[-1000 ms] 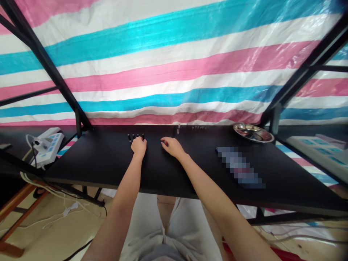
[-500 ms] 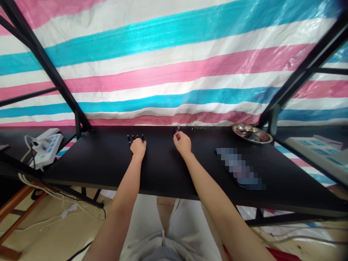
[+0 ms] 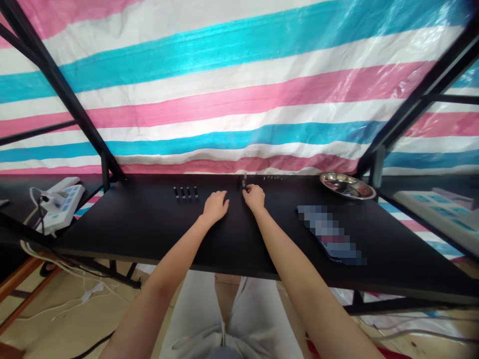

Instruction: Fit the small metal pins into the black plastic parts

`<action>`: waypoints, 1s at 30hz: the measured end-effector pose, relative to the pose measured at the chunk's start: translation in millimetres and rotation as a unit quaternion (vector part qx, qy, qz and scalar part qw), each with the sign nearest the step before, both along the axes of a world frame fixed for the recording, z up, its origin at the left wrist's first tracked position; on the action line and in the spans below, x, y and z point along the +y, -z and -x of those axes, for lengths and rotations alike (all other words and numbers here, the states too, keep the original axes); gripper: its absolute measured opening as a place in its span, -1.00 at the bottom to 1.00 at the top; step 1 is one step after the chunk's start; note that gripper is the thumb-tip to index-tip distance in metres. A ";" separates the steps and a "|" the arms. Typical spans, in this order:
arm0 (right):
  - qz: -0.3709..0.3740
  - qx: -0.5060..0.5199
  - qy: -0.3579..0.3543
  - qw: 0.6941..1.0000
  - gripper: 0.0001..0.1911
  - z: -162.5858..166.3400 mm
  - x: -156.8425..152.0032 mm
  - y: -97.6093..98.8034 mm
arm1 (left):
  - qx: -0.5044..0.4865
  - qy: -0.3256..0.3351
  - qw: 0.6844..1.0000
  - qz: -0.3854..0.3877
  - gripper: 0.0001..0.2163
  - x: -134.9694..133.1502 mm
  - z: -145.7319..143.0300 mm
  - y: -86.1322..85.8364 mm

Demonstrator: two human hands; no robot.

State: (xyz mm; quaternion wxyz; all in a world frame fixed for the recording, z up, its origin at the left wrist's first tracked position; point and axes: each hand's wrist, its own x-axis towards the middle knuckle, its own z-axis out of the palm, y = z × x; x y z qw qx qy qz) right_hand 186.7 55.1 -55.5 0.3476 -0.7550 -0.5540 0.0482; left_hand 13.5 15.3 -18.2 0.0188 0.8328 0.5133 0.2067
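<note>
My left hand (image 3: 216,205) hovers over or rests on the black table; I cannot tell which. Its fingers are stretched out and hold nothing I can see. To its left, several small black cylinders with light tips (image 3: 182,192) form a row. My right hand (image 3: 255,197) has thumb and forefinger drawn together in a pinch; what lies between them, if anything, is too small to name. Just beyond those fingertips is a small clear, shiny piece (image 3: 244,179). Several tiny silvery pieces (image 3: 273,178) line the table's back edge, right of it.
A shiny divided metal plate (image 3: 347,186) sits at the back right of the table (image 3: 149,229). Nearer lies a blurred-out bluish long item (image 3: 329,234). White power strips (image 3: 67,207) with cables are at the left. Striped plastic sheeting (image 3: 239,99) hangs behind, between black metal posts.
My left hand has moved right, away from the row of black cylinders, and its fingers have opened. My right hand has shifted slightly right and nearer to me.
</note>
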 end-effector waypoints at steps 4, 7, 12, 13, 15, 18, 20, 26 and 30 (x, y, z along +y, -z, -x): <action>0.018 -0.021 -0.003 1.000 -0.71 -0.4 8.5 -0.3 | 0.051 0.033 0.998 -0.026 -0.51 10.2 -22.9 2.5; 0.024 -0.031 -0.008 0.999 -0.71 -1.8 14.6 -0.2 | 0.065 0.013 0.998 -0.016 -0.48 23.9 -34.2 -0.5; 0.034 -0.036 -0.014 0.999 -0.73 -3.1 20.3 -2.5 | 0.083 0.004 0.996 0.006 -0.48 45.3 -47.8 0.2; 0.037 -0.035 -0.015 0.999 -0.73 -3.0 20.5 -3.4 | 0.086 0.005 0.996 0.005 -0.49 48.3 -50.0 1.5; 0.041 -0.032 -0.014 0.999 -0.74 -2.5 20.1 -5.5 | 0.092 0.010 0.996 -0.003 -0.50 52.7 -53.9 4.0; 0.048 -0.034 -0.012 0.998 -0.73 -1.5 18.7 -8.5 | 0.091 0.015 0.995 -0.033 -0.56 55.4 -57.4 4.9; 0.053 -0.038 -0.010 0.998 -0.73 -0.8 18.0 -9.7 | 0.083 0.007 0.995 -0.056 -0.62 55.3 -57.4 3.2; 0.059 -0.047 -0.003 0.997 -0.75 -0.2 18.8 -9.3 | 0.034 -0.008 0.997 -0.075 -0.79 46.5 -44.2 -3.9; 0.061 -0.058 -0.004 0.996 -0.75 0.0 19.8 -8.4 | -0.046 -0.016 0.995 -0.088 -0.82 31.3 -28.7 -8.3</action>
